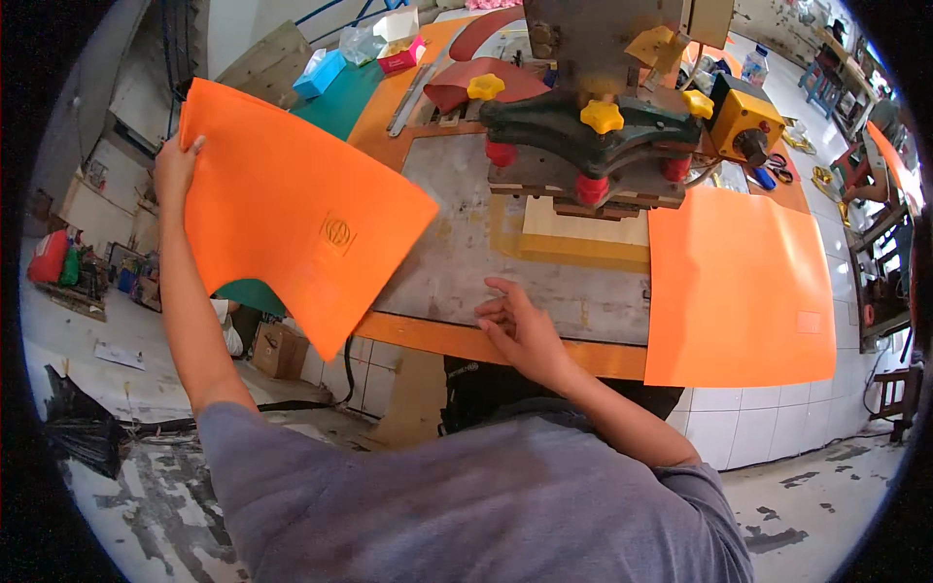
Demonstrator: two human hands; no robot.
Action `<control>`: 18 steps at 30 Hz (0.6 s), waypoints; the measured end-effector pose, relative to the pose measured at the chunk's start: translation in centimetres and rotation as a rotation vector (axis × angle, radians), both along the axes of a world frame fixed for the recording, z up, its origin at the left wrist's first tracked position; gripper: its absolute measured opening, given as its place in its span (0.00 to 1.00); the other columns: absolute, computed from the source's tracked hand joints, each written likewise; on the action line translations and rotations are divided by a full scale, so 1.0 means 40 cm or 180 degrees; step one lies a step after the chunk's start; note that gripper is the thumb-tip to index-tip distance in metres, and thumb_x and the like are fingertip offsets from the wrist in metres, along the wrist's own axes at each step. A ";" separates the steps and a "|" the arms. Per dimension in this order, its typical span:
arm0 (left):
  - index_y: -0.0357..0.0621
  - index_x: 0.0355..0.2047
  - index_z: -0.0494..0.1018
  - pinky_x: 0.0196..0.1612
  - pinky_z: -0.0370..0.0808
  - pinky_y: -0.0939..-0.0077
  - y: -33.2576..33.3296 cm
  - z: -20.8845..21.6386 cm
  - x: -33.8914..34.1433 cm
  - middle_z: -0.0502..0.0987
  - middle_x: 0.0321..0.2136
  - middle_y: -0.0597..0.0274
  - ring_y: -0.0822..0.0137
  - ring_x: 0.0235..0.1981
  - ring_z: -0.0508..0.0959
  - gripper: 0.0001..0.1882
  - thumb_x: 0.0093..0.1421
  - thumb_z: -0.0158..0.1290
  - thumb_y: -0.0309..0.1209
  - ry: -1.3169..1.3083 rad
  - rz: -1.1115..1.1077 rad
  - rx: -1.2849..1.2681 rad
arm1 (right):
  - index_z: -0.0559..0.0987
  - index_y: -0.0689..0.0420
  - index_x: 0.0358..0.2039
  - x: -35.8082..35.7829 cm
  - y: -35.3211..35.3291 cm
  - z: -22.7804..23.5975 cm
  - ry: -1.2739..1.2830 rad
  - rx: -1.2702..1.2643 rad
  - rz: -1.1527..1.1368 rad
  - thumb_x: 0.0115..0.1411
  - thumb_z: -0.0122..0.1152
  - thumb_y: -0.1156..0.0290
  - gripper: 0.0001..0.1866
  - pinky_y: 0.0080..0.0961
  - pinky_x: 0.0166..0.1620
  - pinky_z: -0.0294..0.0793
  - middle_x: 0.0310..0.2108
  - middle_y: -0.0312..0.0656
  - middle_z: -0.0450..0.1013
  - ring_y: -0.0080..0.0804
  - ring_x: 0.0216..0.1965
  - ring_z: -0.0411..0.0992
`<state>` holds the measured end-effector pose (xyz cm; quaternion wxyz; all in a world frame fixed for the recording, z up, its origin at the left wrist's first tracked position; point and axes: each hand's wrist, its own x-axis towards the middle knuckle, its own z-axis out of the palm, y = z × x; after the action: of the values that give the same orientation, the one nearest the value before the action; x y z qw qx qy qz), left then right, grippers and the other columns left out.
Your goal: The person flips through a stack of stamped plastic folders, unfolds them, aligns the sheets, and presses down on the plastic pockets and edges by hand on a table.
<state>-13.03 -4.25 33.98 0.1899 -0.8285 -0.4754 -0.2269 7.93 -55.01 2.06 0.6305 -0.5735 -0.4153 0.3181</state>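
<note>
My left hand (177,167) grips the upper left edge of an orange sheet (282,194), raised and tilted over the left side of the press table. The sheet has a dark round emblem stamped on it, and its lower edge curves. My right hand (522,330) is empty, fingers loosely bent and apart, above the front of the grey metal plate (437,243). Over that plate stands a press head (593,136) with yellow and red knobs. Beneath the head is a pale block (583,229) edged with tape. A second orange sheet (743,291) lies at the right.
A yellow control box (746,124) and scissors (777,165) sit right of the press. At the back left are a blue tissue box (319,74), a pink box (400,53) and a metal ruler (410,100). A cardboard box (279,350) stands on the floor.
</note>
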 end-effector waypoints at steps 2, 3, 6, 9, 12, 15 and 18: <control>0.51 0.57 0.79 0.47 0.79 0.49 0.079 -0.021 -0.009 0.85 0.47 0.51 0.47 0.46 0.84 0.24 0.68 0.58 0.50 0.0038 0.0077 -0.0086 | 0.63 0.57 0.68 -0.004 -0.004 0.002 -0.0092 -0.0127 0.0072 0.70 0.60 0.78 0.28 0.24 0.45 0.80 0.47 0.48 0.81 0.30 0.46 0.82; 0.51 0.58 0.79 0.48 0.79 0.48 0.094 -0.039 -0.006 0.84 0.47 0.51 0.46 0.47 0.84 0.24 0.68 0.58 0.50 0.0043 0.0104 -0.0129 | 0.63 0.57 0.68 -0.004 -0.007 0.008 -0.0096 -0.0118 0.0072 0.70 0.60 0.78 0.28 0.24 0.45 0.80 0.47 0.48 0.81 0.30 0.46 0.82; 0.55 0.58 0.79 0.49 0.78 0.48 0.109 -0.106 0.058 0.84 0.48 0.51 0.46 0.49 0.83 0.22 0.68 0.59 0.49 0.0285 0.0408 -0.0455 | 0.64 0.58 0.67 -0.002 -0.015 0.012 -0.0158 -0.0131 0.0036 0.70 0.60 0.79 0.27 0.25 0.45 0.81 0.46 0.47 0.81 0.30 0.46 0.82; 0.58 0.58 0.79 0.51 0.78 0.47 0.137 -0.178 0.068 0.84 0.48 0.52 0.46 0.50 0.83 0.21 0.67 0.59 0.48 0.0164 0.0648 -0.0735 | 0.63 0.59 0.67 -0.007 -0.015 0.002 -0.0180 0.0008 0.0024 0.70 0.59 0.80 0.27 0.26 0.45 0.81 0.46 0.47 0.81 0.31 0.46 0.82; 0.60 0.59 0.78 0.49 0.79 0.45 0.172 -0.254 0.041 0.85 0.48 0.52 0.47 0.49 0.83 0.20 0.67 0.59 0.44 0.0020 0.0621 -0.0757 | 0.63 0.59 0.67 -0.009 -0.016 0.011 -0.0116 -0.0015 0.0138 0.70 0.58 0.80 0.27 0.27 0.46 0.82 0.45 0.47 0.81 0.31 0.45 0.82; 0.59 0.59 0.78 0.48 0.79 0.46 0.172 -0.327 0.050 0.85 0.46 0.52 0.47 0.47 0.83 0.19 0.68 0.58 0.39 -0.0022 0.0658 -0.0790 | 0.63 0.60 0.68 -0.007 -0.011 0.018 -0.0093 -0.0139 0.0169 0.70 0.57 0.80 0.27 0.27 0.46 0.82 0.44 0.46 0.81 0.30 0.43 0.82; 0.57 0.59 0.78 0.47 0.79 0.46 0.175 -0.389 0.085 0.85 0.44 0.52 0.46 0.45 0.83 0.19 0.69 0.57 0.36 -0.0083 0.0545 -0.0911 | 0.64 0.57 0.67 -0.001 -0.008 0.018 -0.0148 -0.0086 0.0097 0.69 0.59 0.78 0.27 0.32 0.45 0.83 0.41 0.48 0.81 0.36 0.40 0.83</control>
<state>-9.64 2.77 18.43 0.0824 -0.8006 -0.5740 -0.1506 7.89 -55.32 2.79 0.6080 -0.5827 -0.4341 0.3198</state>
